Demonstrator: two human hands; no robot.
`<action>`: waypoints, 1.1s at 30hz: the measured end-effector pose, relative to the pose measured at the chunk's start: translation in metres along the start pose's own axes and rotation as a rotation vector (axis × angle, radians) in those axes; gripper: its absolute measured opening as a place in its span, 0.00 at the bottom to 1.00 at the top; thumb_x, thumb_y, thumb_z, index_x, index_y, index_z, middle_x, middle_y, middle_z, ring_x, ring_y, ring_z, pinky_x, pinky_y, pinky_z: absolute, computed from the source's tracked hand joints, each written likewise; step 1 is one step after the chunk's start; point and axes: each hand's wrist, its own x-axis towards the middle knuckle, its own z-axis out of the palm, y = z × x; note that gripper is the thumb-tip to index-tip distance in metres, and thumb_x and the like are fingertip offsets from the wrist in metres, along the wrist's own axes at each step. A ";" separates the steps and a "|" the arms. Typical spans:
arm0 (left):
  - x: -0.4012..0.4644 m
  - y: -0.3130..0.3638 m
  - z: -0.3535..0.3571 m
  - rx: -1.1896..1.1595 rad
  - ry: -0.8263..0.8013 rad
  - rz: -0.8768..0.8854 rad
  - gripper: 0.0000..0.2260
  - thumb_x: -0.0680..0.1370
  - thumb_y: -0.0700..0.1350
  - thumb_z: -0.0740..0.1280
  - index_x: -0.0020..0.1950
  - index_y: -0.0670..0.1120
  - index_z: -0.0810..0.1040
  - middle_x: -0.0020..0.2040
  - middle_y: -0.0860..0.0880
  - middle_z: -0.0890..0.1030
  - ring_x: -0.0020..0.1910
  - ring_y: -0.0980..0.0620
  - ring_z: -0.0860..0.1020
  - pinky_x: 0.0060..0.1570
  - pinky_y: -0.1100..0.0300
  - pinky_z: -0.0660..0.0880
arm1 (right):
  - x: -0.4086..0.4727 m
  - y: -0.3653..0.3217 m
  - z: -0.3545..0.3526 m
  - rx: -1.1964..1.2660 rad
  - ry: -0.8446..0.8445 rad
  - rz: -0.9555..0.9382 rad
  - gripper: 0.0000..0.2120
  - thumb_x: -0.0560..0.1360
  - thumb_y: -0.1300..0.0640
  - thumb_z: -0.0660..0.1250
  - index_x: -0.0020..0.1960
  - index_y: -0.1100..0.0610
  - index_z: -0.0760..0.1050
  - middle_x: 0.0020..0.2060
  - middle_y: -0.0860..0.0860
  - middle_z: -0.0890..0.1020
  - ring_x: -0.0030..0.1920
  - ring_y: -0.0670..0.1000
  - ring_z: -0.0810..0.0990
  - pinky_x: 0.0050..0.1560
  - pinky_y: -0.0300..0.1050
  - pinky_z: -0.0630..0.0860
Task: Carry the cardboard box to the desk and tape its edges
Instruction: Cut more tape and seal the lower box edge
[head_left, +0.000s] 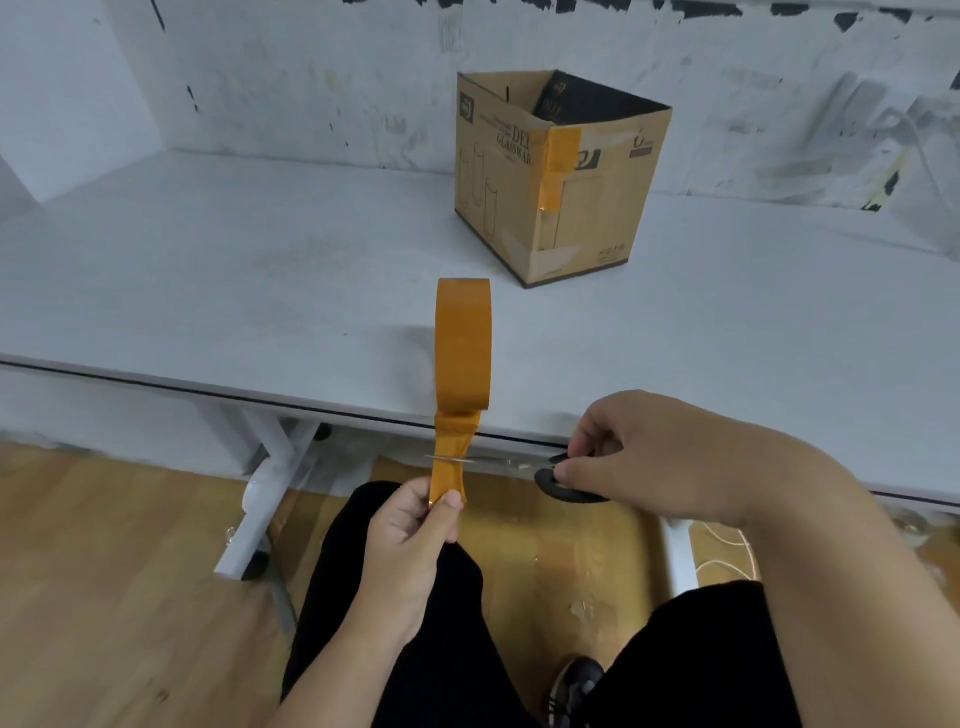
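Note:
An open cardboard box (597, 208) stands on the white desk (260, 270), far centre-right, with orange tape (558, 161) stuck down its near corner edge. A roll of orange tape (464, 345) stands on edge near the desk's front rim. My left hand (415, 525) pinches the free end of a tape strip (449, 460) pulled down from the roll. My right hand (670, 457) grips black-handled scissors (563, 480), whose blades cross the strip just above my left fingers.
A scuffed white wall rises behind the desk. White desk legs (270, 488) with castors stand on the wooden floor. My black-trousered knees (415, 597) sit below the desk edge, a shoe (574, 686) beside them. A white cord (727, 556) lies on the floor at right.

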 end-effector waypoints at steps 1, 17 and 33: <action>0.000 0.000 0.000 -0.001 -0.001 -0.001 0.04 0.73 0.48 0.68 0.40 0.51 0.80 0.29 0.52 0.72 0.30 0.56 0.70 0.36 0.62 0.71 | 0.000 0.000 -0.001 -0.005 0.001 -0.004 0.10 0.72 0.44 0.69 0.39 0.50 0.79 0.29 0.44 0.78 0.29 0.41 0.73 0.31 0.37 0.67; -0.012 -0.007 -0.016 0.196 -0.106 -0.061 0.05 0.71 0.51 0.68 0.42 0.51 0.81 0.29 0.51 0.73 0.31 0.55 0.72 0.40 0.60 0.72 | -0.022 0.017 -0.007 -0.119 -0.038 -0.029 0.07 0.71 0.42 0.70 0.42 0.43 0.73 0.36 0.42 0.82 0.34 0.39 0.77 0.36 0.37 0.68; 0.011 0.142 -0.067 0.395 -0.051 0.402 0.21 0.69 0.67 0.68 0.51 0.52 0.83 0.28 0.49 0.77 0.27 0.50 0.73 0.30 0.69 0.71 | -0.005 0.055 -0.025 0.019 0.504 -0.038 0.08 0.70 0.50 0.73 0.40 0.41 0.75 0.36 0.40 0.80 0.37 0.38 0.74 0.34 0.36 0.65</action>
